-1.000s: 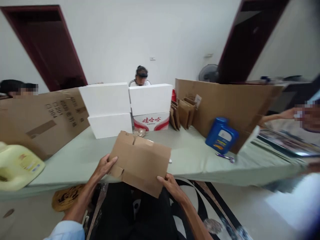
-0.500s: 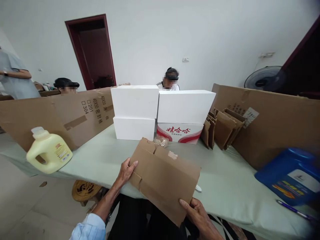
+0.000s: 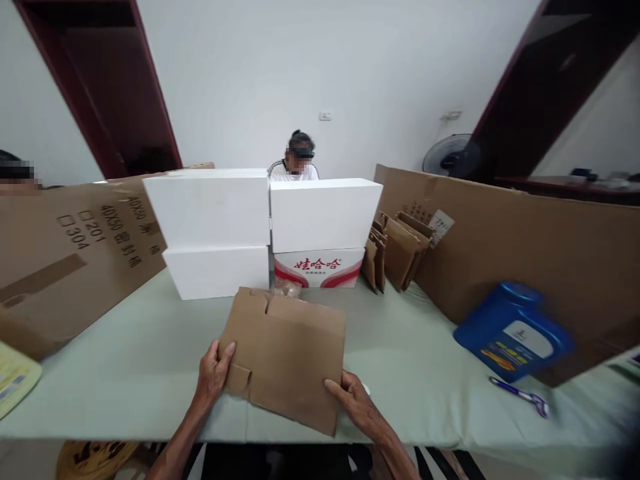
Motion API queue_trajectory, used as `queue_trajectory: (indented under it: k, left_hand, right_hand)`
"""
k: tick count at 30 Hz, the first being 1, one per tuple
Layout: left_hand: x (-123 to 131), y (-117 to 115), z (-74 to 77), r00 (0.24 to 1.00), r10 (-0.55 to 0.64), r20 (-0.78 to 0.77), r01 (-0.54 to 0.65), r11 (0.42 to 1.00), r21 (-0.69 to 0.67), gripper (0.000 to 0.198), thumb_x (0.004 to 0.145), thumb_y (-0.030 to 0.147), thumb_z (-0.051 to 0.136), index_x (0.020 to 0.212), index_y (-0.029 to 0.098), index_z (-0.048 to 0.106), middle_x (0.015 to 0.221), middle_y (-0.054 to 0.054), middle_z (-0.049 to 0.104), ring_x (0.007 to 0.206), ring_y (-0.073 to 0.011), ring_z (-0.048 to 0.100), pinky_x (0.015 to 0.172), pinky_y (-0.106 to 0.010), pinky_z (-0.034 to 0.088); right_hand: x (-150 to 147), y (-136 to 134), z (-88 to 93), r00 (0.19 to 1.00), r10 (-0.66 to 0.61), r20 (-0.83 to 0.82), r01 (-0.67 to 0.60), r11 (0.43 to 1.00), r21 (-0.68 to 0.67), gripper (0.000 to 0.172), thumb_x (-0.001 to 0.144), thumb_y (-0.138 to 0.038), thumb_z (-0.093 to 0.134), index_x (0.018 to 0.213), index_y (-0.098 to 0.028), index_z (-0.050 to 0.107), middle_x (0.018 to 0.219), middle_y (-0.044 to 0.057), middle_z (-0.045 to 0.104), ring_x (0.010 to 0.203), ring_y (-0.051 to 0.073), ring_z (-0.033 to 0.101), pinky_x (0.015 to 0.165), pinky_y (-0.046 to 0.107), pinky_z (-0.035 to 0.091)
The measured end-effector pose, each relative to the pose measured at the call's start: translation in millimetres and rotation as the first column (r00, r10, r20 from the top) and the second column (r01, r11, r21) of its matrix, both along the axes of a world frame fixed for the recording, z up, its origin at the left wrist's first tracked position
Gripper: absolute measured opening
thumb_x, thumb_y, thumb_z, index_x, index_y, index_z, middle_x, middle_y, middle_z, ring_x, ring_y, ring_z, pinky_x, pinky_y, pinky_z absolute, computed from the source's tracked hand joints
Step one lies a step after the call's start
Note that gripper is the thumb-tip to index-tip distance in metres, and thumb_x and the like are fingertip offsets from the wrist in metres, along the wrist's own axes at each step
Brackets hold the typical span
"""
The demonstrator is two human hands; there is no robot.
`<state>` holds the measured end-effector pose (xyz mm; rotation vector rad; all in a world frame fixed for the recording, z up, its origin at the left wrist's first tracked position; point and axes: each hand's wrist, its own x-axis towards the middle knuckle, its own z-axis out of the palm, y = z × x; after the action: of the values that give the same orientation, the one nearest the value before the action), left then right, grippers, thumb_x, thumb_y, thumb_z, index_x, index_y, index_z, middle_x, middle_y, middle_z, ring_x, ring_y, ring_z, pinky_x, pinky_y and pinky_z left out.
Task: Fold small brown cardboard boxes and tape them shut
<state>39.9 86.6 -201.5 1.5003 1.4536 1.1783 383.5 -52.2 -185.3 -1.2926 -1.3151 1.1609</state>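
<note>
A flattened brown cardboard piece (image 3: 293, 360) with slits on its left part is held over the front of the green-covered table (image 3: 150, 360). My left hand (image 3: 214, 373) grips its left edge, thumb on top. At the lower right edge, my right hand (image 3: 353, 399) pinches it, thumb on the face and the other fingers behind. Just beyond the cardboard lies a small crumpled clear wrapping (image 3: 287, 289). A small white item (image 3: 367, 389) shows partly beside my right hand.
White boxes (image 3: 215, 210) and a red-and-white box (image 3: 320, 269) stand stacked ahead. Folded cardboard (image 3: 400, 250) leans right of them. Large cardboard panels (image 3: 525, 267) flank the table. A blue jug (image 3: 510, 333), purple pen (image 3: 517, 393) and yellow jug (image 3: 17, 380) lie around. A person (image 3: 297, 160) sits opposite.
The view has turned right. Both hands still hold the cardboard, which has swung to a more level angle and now lies more fully above the tabletop.
</note>
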Motion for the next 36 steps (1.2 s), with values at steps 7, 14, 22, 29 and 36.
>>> queue_trajectory:
  k: [7, 14, 22, 29, 36]
  left_hand:
    - [-1, -2, 1.4, 0.997, 0.028, -0.075, -0.032, 0.998, -0.056, 0.072, 0.073, 0.088, 0.059, 0.093, 0.020, 0.066, 0.082, -0.005, 0.075, 0.079, -0.0268, 0.069, 0.067, -0.033, 0.055]
    - [0, -5, 7.7, 0.996, 0.046, -0.081, -0.055, 0.993, -0.109, 0.078, 0.066, 0.094, 0.059, 0.093, 0.021, 0.066, 0.074, -0.004, 0.070, 0.077, -0.0288, 0.069, 0.062, -0.033, 0.055]
    - [-3, -7, 8.1, 0.996, 0.015, -0.088, -0.028, 0.989, -0.146, 0.074, 0.069, 0.092, 0.058, 0.093, 0.022, 0.065, 0.077, -0.004, 0.072, 0.078, -0.0298, 0.071, 0.061, -0.033, 0.057]
    - [-11, 0, -3.2, 0.989, 0.022, -0.149, -0.034, 0.996, -0.078, 0.070, 0.073, 0.094, 0.050, 0.081, 0.025, 0.060, 0.071, -0.002, 0.068, 0.074, -0.0284, 0.068, 0.062, -0.034, 0.056]
    - [-17, 7, -17.2, 0.989, 0.007, -0.145, -0.018, 0.997, -0.075, 0.076, 0.071, 0.097, 0.049, 0.084, 0.023, 0.064, 0.062, -0.001, 0.063, 0.062, -0.0244, 0.063, 0.059, -0.033, 0.052]
  right_hand:
    - [-6, -6, -1.5, 0.992, 0.031, -0.125, -0.026, 0.999, 0.037, 0.058, 0.092, -0.070, 0.067, 0.115, -0.018, 0.078, 0.107, 0.010, 0.074, 0.105, 0.033, 0.067, 0.093, 0.045, 0.055]
    - [-10, -8, -7.3, 0.977, 0.020, -0.211, -0.011, 0.999, 0.045, 0.056, 0.091, -0.069, 0.071, 0.120, -0.020, 0.078, 0.108, 0.009, 0.075, 0.105, 0.032, 0.068, 0.091, 0.042, 0.056]
    - [-3, -10, 4.1, 0.971, 0.122, -0.204, -0.113, 0.992, 0.053, 0.054, 0.091, -0.068, 0.071, 0.114, -0.020, 0.082, 0.102, 0.006, 0.076, 0.100, 0.029, 0.070, 0.092, 0.039, 0.054]
    - [1, -21, 15.8, 0.983, 0.065, -0.171, -0.061, 0.998, 0.030, 0.053, 0.086, -0.069, 0.075, 0.088, -0.017, 0.082, 0.083, 0.003, 0.071, 0.079, 0.022, 0.065, 0.078, 0.033, 0.053]
    - [47, -89, 43.8, 0.945, -0.320, -0.061, 0.322, 0.947, 0.016, 0.058, 0.082, -0.072, 0.075, 0.096, -0.016, 0.080, 0.094, 0.010, 0.075, 0.093, 0.030, 0.067, 0.089, 0.041, 0.054]
